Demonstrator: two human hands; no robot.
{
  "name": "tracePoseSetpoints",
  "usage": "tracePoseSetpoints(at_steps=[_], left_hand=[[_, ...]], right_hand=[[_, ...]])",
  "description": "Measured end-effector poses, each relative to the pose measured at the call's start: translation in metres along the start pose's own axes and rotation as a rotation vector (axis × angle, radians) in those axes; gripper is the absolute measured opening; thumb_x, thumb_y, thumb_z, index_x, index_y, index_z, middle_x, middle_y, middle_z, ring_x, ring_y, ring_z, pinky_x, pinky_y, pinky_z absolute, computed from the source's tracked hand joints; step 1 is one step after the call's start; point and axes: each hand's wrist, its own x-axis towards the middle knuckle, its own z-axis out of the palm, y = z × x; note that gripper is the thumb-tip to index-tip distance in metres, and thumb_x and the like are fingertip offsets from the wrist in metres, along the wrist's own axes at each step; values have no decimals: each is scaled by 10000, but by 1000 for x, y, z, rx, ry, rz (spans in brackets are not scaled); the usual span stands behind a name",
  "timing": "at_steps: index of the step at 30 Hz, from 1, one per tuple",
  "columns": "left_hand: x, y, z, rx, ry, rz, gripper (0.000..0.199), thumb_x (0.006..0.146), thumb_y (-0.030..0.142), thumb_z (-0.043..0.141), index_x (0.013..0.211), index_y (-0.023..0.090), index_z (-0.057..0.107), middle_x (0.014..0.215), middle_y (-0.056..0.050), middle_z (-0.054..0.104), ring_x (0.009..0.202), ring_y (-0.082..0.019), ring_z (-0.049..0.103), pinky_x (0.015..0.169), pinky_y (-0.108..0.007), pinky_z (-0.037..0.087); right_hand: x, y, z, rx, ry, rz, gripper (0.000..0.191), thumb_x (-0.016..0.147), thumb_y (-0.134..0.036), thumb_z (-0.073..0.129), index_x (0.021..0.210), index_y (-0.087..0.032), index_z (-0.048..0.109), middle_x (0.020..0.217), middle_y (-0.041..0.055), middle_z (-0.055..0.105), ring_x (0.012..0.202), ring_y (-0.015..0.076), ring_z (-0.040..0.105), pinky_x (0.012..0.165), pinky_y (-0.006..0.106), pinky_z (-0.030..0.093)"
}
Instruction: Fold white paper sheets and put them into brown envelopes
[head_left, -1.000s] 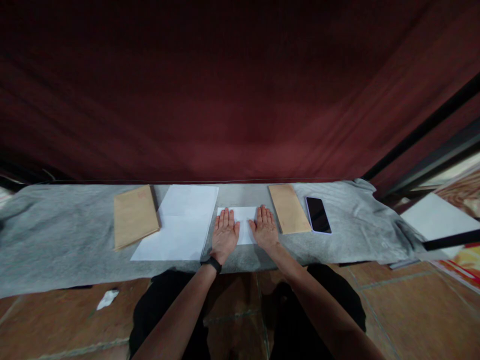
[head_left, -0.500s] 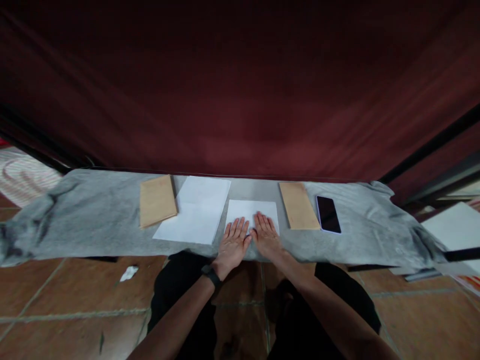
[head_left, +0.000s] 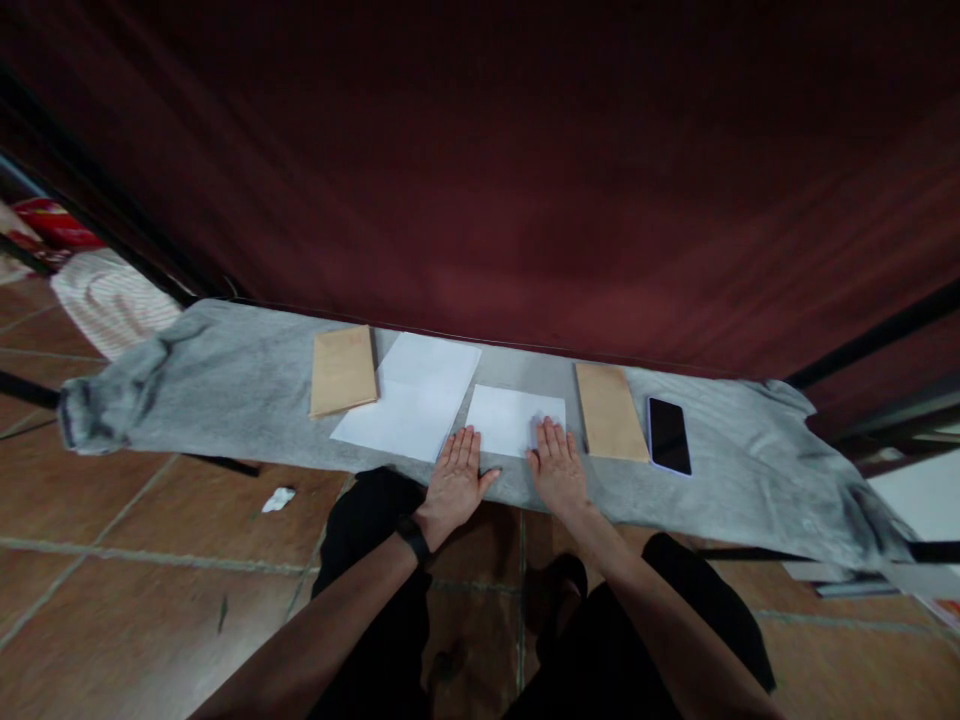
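Observation:
A folded white sheet of paper (head_left: 504, 418) lies on the grey cloth in front of me. My right hand (head_left: 556, 465) rests flat on its right end, fingers outstretched. My left hand (head_left: 455, 480) is open, palm down, at the sheet's lower left corner, with its fingertips near the edge of the larger white paper (head_left: 416, 390). Brown envelopes (head_left: 343, 368) overlap that larger paper on the left. Another brown envelope (head_left: 611, 412) lies to the right of my right hand, beside a phone (head_left: 669, 436) with a dark screen.
Grey cloth (head_left: 247, 390) covers the long narrow bench. Behind it hangs a dark red curtain (head_left: 487, 200). Black metal bars (head_left: 885, 340) stand at both sides. A crumpled white scrap (head_left: 278, 499) lies on the tiled floor, and striped fabric (head_left: 116, 300) hangs at far left.
My hands have moved apart: the left has slid off toward the folded sheet's lower left corner, the right stays on its right end. The camera view has tilted slightly.

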Motion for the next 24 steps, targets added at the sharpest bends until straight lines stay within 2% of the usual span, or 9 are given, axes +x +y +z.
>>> tracePoseSetpoints(at_steps=[3, 6, 9, 13, 18, 24], left_hand=[[-1, 11, -2, -19, -12, 76, 657, 1041, 498, 350, 1568, 106, 331, 1629, -174, 324, 1533, -281, 264, 1257, -489, 222], [-2, 17, -2, -36, -30, 122, 604, 1044, 472, 363, 1568, 171, 347, 1640, -136, 316, 1535, -274, 258, 1253, -494, 226], [-6, 14, -3, -24, -48, 148, 647, 1036, 500, 378, 1562, 125, 345, 1641, -168, 298, 1538, -284, 245, 1251, -481, 232], [-10, 6, -6, 2, -70, 163, 737, 1016, 553, 404, 1556, 58, 324, 1634, -218, 280, 1540, -304, 222, 1251, -474, 231], [-13, 2, -6, 9, -102, 165, 811, 977, 574, 488, 1552, 29, 314, 1630, -253, 255, 1549, -327, 168, 1257, -499, 205], [-13, 2, -4, -26, -112, 157, 806, 968, 548, 523, 1573, 71, 286, 1643, -235, 237, 1554, -319, 144, 1265, -503, 172]], right_hand=[[-13, -14, -2, 34, -88, -160, 560, 1059, -350, 347, 1569, -119, 347, 1634, 124, 321, 1506, 268, 326, 1231, 487, 245], [-20, -16, -3, 31, -116, -199, 546, 1057, -334, 351, 1559, -118, 370, 1633, 131, 324, 1499, 266, 340, 1229, 470, 252], [-15, -4, -5, 5, -81, -96, 535, 1052, -331, 365, 1534, -105, 414, 1614, 167, 357, 1473, 291, 383, 1203, 483, 295], [-4, 13, -9, -28, -44, 92, 559, 1034, -334, 388, 1501, -32, 440, 1569, 247, 402, 1419, 354, 446, 1145, 519, 358], [7, 19, -22, -5, -125, 196, 577, 1001, -351, 430, 1492, -48, 454, 1508, 254, 490, 1327, 389, 521, 1092, 536, 392], [22, 24, -40, 61, -192, 362, 608, 973, -347, 473, 1463, 12, 448, 1322, 302, 595, 1216, 380, 602, 991, 446, 479]])
